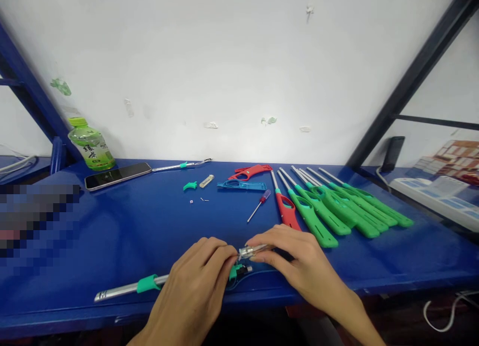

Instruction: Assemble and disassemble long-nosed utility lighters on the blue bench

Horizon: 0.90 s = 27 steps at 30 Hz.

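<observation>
My right hand [288,248] is closed on a small clear fuel tank with a metal valve end [247,251], which points left. My left hand [200,276] has its fingertips pinched together right at that valve; what they grip is too small to tell. Beneath my left hand runs a lighter's metal tube [123,289] with a green collar [146,283]. Its green and black inner end [239,271] shows past my fingers. A thin blue edge [258,272], perhaps a handle shell, lies below both hands.
Behind my hands lie a screwdriver [259,206], blue [243,185] and red [254,172] handle shells, a green trigger [190,185], another tank [206,181] and another tube [174,167]. Several green lighters [312,221] and a red one [287,213] are right; a phone [118,176] and bottle [92,144] left.
</observation>
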Each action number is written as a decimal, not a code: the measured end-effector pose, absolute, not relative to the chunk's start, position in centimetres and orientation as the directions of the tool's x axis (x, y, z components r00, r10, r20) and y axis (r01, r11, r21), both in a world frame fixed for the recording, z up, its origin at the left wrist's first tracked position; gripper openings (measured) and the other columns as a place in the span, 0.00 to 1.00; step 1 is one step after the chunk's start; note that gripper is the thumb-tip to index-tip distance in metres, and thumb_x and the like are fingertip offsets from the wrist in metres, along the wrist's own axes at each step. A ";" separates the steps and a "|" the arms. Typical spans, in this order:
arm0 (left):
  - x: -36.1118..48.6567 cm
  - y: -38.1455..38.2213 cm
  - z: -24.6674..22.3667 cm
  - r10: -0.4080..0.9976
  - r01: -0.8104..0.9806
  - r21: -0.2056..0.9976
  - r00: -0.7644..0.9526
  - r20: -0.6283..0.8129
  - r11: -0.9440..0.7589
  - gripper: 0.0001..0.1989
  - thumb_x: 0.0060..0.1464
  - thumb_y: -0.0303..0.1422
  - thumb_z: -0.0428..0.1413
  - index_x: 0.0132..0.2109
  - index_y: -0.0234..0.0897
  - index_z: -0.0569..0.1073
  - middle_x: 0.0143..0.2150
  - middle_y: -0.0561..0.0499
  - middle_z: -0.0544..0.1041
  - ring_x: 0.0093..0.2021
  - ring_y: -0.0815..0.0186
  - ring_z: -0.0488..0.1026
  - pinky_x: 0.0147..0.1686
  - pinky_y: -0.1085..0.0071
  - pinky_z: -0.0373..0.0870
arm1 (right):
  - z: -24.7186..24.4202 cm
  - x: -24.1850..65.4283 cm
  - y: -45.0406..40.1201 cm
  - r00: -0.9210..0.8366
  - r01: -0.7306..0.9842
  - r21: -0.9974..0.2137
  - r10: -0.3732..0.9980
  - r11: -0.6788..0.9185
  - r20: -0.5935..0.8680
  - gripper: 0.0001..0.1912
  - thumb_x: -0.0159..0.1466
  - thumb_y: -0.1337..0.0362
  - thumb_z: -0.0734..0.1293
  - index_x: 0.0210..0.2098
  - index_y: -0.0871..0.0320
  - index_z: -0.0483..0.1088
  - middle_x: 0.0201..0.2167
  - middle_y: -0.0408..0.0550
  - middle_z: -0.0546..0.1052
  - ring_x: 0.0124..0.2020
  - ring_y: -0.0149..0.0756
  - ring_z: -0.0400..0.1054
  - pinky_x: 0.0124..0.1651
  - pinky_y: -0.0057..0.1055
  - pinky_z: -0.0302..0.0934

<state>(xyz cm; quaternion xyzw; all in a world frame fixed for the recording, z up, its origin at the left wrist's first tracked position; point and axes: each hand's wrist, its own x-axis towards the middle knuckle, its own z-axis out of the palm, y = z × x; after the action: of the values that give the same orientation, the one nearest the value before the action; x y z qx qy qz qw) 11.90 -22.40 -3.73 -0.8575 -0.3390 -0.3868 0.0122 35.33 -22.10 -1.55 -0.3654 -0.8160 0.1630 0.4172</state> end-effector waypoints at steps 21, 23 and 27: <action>11.9 -22.5 -3.6 0.574 0.587 0.245 0.479 0.664 -0.772 0.10 0.74 0.22 0.49 0.50 0.37 0.74 0.44 0.50 0.80 0.39 0.62 0.76 0.42 0.64 0.75 | -1.2 35.3 -22.4 -0.370 0.521 -0.579 0.777 0.627 0.509 0.04 0.74 0.65 0.72 0.48 0.51 0.79 0.42 0.40 0.86 0.43 0.37 0.77 0.54 0.35 0.65; 11.8 -22.5 -3.6 0.571 0.587 0.236 0.489 0.659 -0.774 0.10 0.75 0.23 0.49 0.51 0.38 0.74 0.44 0.50 0.80 0.39 0.62 0.76 0.42 0.63 0.75 | -1.2 35.2 -22.3 -0.378 0.516 -0.581 0.776 0.630 0.505 0.04 0.75 0.64 0.71 0.47 0.52 0.79 0.42 0.42 0.85 0.44 0.38 0.77 0.54 0.36 0.66; 11.8 -22.4 -3.7 0.558 0.584 0.216 0.504 0.659 -0.782 0.11 0.75 0.22 0.49 0.51 0.37 0.74 0.44 0.50 0.80 0.40 0.61 0.76 0.43 0.63 0.75 | -1.1 35.2 -22.3 -0.389 0.527 -0.582 0.784 0.620 0.483 0.03 0.74 0.64 0.72 0.46 0.53 0.79 0.42 0.43 0.84 0.44 0.39 0.76 0.54 0.36 0.66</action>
<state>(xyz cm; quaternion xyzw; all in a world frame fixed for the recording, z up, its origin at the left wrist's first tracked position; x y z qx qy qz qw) 11.83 -22.43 -3.71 -0.8670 -0.3293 -0.3735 0.0171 35.18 -22.27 -1.07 -0.4018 -0.8160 0.1698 0.3794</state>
